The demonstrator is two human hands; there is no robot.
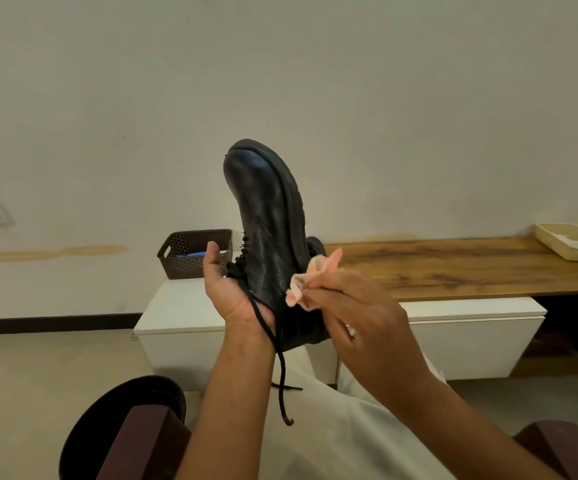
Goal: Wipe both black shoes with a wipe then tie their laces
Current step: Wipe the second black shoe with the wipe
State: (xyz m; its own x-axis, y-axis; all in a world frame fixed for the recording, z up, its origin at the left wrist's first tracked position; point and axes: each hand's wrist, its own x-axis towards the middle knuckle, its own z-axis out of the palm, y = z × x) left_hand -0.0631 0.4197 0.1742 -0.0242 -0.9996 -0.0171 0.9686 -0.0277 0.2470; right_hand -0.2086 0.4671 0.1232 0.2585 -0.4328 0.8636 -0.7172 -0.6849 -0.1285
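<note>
A black lace-up shoe [269, 223] is held up in front of me with its toe pointing upward. My left hand [229, 289] holds it from the lace side, the thumb raised and the fingers hidden behind the shoe. Its loose black lace [278, 358] hangs down over my wrist. My right hand [356, 317] pinches a crumpled pink wipe [310, 282] against the shoe's side near the ankle. Part of a second black shoe [316, 244] shows on the wooden tabletop just behind the held one.
A wooden tabletop [453, 265] runs to the right over white cabinets [183, 313]. A brown perforated basket [194, 252] stands on the left cabinet and a cream tray [571, 241] at the far right. A black round seat [124, 420] and chair arms lie near my legs.
</note>
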